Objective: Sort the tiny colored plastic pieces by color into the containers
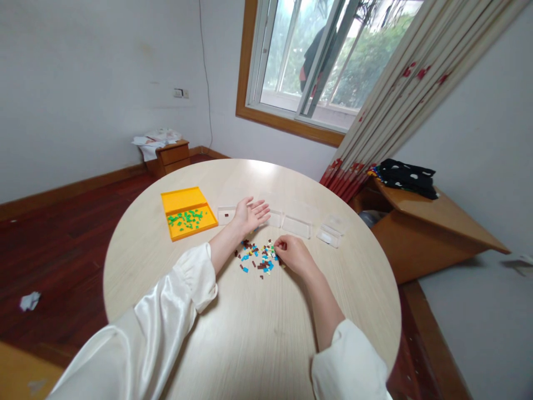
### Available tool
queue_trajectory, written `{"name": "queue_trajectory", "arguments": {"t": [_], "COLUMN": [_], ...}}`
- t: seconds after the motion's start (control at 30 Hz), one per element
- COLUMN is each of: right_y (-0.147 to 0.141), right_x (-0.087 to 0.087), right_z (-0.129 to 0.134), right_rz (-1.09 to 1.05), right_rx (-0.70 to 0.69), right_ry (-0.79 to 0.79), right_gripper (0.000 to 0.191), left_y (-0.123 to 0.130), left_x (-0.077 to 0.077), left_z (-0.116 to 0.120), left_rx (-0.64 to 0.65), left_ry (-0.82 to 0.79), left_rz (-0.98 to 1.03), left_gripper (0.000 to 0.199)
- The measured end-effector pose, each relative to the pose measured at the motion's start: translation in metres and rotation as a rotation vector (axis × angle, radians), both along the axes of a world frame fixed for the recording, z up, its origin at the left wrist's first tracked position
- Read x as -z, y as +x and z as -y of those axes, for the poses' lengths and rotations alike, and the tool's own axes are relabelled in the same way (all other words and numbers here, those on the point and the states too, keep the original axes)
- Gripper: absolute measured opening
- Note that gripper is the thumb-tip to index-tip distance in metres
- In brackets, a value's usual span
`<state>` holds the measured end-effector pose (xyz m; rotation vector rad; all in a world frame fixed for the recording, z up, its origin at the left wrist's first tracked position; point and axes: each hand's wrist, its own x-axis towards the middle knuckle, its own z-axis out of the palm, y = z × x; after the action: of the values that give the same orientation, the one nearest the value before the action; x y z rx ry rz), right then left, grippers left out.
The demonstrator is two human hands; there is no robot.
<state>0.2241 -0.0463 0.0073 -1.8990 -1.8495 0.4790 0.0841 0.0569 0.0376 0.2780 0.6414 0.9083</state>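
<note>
My left hand (251,215) is held palm up with its fingers spread, above the far edge of a loose pile of small bricks (263,265) in brown, blue, white, yellow and green. At the pile's right edge, my right hand (291,253) has its thumb and fingers pinched together; what is between the fingertips, if anything, is too small to tell. Left of the hands, an open yellow case (183,198) holds many green bricks (187,219). Just behind my left wrist stands a clear box (222,216) with one brown brick in it.
More clear plastic boxes stand behind the pile, one at centre right (296,226) and one farther right (328,238). All rest on a round wooden table (250,344). Beyond it are a small cabinet (177,155) and a tilted wooden desk (437,222) with dark cloth.
</note>
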Motion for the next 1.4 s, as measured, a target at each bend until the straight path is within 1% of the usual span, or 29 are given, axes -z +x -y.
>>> {"name": "queue_trajectory", "arguments": {"t": [0.07, 0.13, 0.27, 0.33, 0.4, 0.47, 0.5, 0.57, 0.63, 0.67, 0.7, 0.77, 0.83, 0.9, 0.93, 1.0, 1.07, 1.1, 1.13, 1.2, 1.23, 1.3, 1.4], "right_y": [0.0, 0.0, -0.001, 0.0, 0.001, 0.002, 0.003, 0.002, 0.001, 0.0, -0.001, 0.0, 0.002, 0.007, 0.009, 0.013, 0.015, 0.015, 0.016, 0.015, 0.015, 0.015, 0.015], "right_x": [0.001, 0.002, 0.003, 0.003, 0.001, -0.001, -0.003, -0.005, -0.007, -0.008, -0.009, -0.012, -0.013, -0.012, -0.011, -0.005, 0.001, 0.003, 0.004, 0.003, 0.002, -0.003, -0.008], "right_z": [0.0, -0.001, -0.001, -0.002, -0.003, -0.005, -0.006, -0.007, -0.007, -0.007, -0.007, -0.006, -0.005, -0.005, -0.005, -0.004, -0.004, -0.003, -0.002, 0.0, 0.001, 0.003, 0.005], "right_rz": [-0.012, -0.027, -0.043, -0.026, -0.02, -0.043, -0.063, -0.104, -0.136, -0.151, -0.165, -0.196, -0.227, -0.255, -0.261, -0.251, -0.222, -0.205, -0.186, -0.135, -0.1, -0.028, 0.049], "right_rx": [-0.013, -0.027, -0.045, -0.04, -0.004, 0.044, 0.062, 0.072, 0.06, 0.057, 0.059, 0.093, 0.149, 0.164, 0.14, 0.048, -0.048, -0.079, -0.097, -0.11, -0.112, -0.117, -0.116], "right_ry": [0.034, 0.045, 0.012, 0.028, 0.128, 0.314, 0.412, 0.554, 0.617, 0.636, 0.652, 0.685, 0.703, 0.643, 0.572, 0.366, 0.159, 0.084, 0.035, -0.004, -0.005, -0.007, -0.021], "right_gripper": [0.016, 0.016, 0.012, 0.012, 0.012, 0.013, 0.014, 0.016, 0.017, 0.018, 0.019, 0.023, 0.025, 0.026, 0.025, 0.021, 0.018, 0.017, 0.017, 0.016, 0.015, 0.013, 0.01], "left_y": [0.002, 0.004, 0.008, 0.009, 0.01, 0.012, 0.013, 0.015, 0.017, 0.019, 0.02, 0.02, 0.018, 0.011, 0.005, -0.009, -0.028, -0.037, -0.047, -0.065, -0.073, -0.085, -0.097], "left_x": [0.001, 0.003, 0.003, 0.001, 0.0, -0.002, -0.003, -0.003, -0.003, -0.003, -0.003, -0.005, -0.01, -0.018, -0.024, -0.034, -0.044, -0.047, -0.049, -0.05, -0.048, -0.044, -0.038], "left_z": [0.0, 0.001, 0.003, 0.006, 0.009, 0.012, 0.014, 0.019, 0.023, 0.025, 0.026, 0.028, 0.025, 0.019, 0.014, 0.004, -0.006, -0.011, -0.016, -0.025, -0.029, -0.036, -0.041], "left_rx": [0.053, 0.073, 0.08, 0.094, 0.104, 0.132, 0.172, 0.306, 0.443, 0.484, 0.504, 0.489, 0.4, 0.241, 0.154, -0.01, -0.213, -0.314, -0.412, -0.581, -0.641, -0.71, -0.762], "left_ry": [-0.06, -0.075, -0.066, -0.07, -0.076, -0.078, -0.082, -0.096, -0.115, -0.124, -0.131, -0.149, -0.154, -0.127, -0.098, -0.033, 0.041, 0.057, 0.085, 0.125, 0.143, 0.136, 0.012], "left_rz": [-0.096, -0.143, -0.151, -0.161, -0.174, -0.189, -0.197, -0.2, -0.171, -0.14, -0.1, -0.033, -0.011, -0.026, -0.012, 0.029, 0.06, 0.06, 0.053, 0.028, 0.01, -0.053, -0.146], "left_gripper": [0.016, 0.01, 0.009, 0.009, 0.009, 0.007, 0.007, 0.014, 0.023, 0.025, 0.025, 0.023, 0.019, 0.014, 0.011, 0.008, 0.009, 0.01, 0.012, 0.013, 0.014, 0.014, 0.013]}}
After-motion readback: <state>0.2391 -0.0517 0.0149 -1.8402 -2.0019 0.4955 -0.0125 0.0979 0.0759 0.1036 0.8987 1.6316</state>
